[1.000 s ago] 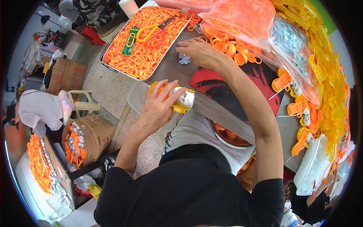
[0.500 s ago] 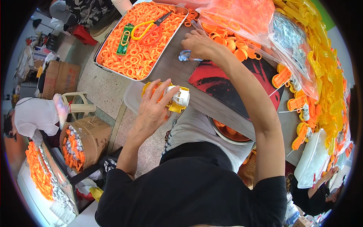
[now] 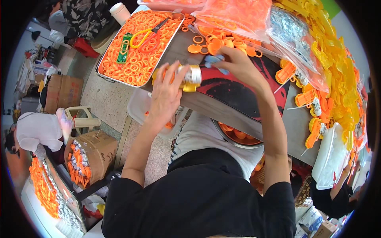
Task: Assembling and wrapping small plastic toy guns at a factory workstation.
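Note:
Fingers of my left hand [image 3: 164, 93] wrap round a chunky yellow-and-white plastic part [image 3: 193, 77], held over the near edge of the grey table [image 3: 174, 53]. The white cylindrical end points right; my fingers cover much of the yellow side. My right hand [image 3: 244, 71], closed and partly blurred, pinches a small pale-blue object [image 3: 216, 59] above the red-and-black mat [image 3: 230, 85]. Motion smear hides what kind of thing it is. Just beyond those fingertips is an orange round cap [image 3: 214, 46]; I cannot tell whether they touch it. Several orange rings and discs [image 3: 194, 48] lie beside it.
A metal tray [image 3: 180, 31] of orange rings stands at the far left, with scissors [image 3: 147, 36] and a green piece [image 3: 124, 47] on top. Bagged orange parts [image 3: 238, 16], a yellow heap [image 3: 329, 51] and orange assemblies [image 3: 285, 73] line the right side. Below sits a clear tub [image 3: 137, 104].
My right hand has drawn back from the orange pile toward the mat, and the pale-blue object has moved right with it. Some orange discs now lie nearer. My left hand keeps its yellow-and-white part.

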